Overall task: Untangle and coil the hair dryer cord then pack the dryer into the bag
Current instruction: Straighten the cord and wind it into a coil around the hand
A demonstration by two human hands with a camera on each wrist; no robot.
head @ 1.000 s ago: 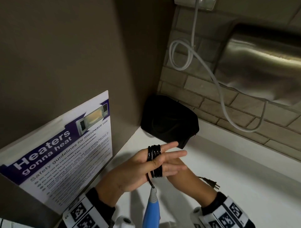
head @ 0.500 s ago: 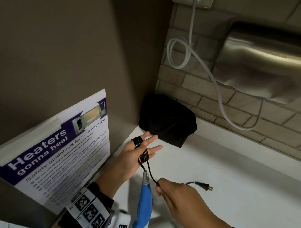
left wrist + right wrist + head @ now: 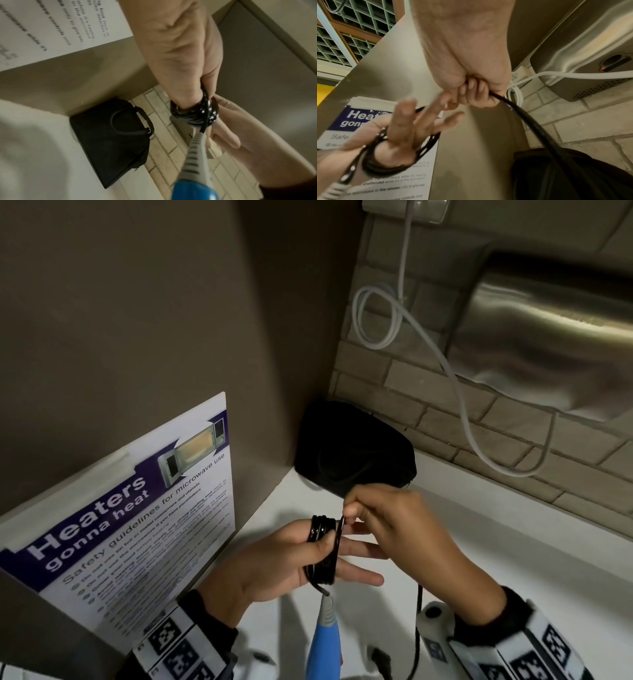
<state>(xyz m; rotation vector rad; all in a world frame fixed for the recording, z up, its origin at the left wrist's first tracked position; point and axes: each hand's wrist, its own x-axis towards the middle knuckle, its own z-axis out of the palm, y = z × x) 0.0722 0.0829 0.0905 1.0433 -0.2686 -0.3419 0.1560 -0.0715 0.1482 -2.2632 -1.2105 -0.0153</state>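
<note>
The hair dryer's black cord (image 3: 320,553) is wound in several turns round the straight fingers of my left hand (image 3: 342,556), whose thumb lies across the coil. My right hand (image 3: 352,511) pinches the loose cord just above the left fingertips. From it the cord hangs down (image 3: 419,611). Below the coil hangs the blue dryer handle (image 3: 325,645) with its grey cord sleeve. The black bag (image 3: 352,453) sits in the counter's back corner, behind both hands. In the left wrist view the coil (image 3: 195,113) and the bag (image 3: 111,138) show; in the right wrist view my fingers (image 3: 471,93) curl round the cord.
A microwave safety poster (image 3: 130,518) leans on the left wall. A steel hand dryer (image 3: 548,344) hangs on the brick wall at the right, its white cable (image 3: 462,392) looping below it. The white counter (image 3: 513,542) stretches right of my hands.
My right hand has come up from low on the counter to the left fingertips, bringing the cord over for a further turn. The plug end has moved down out of the open counter.
</note>
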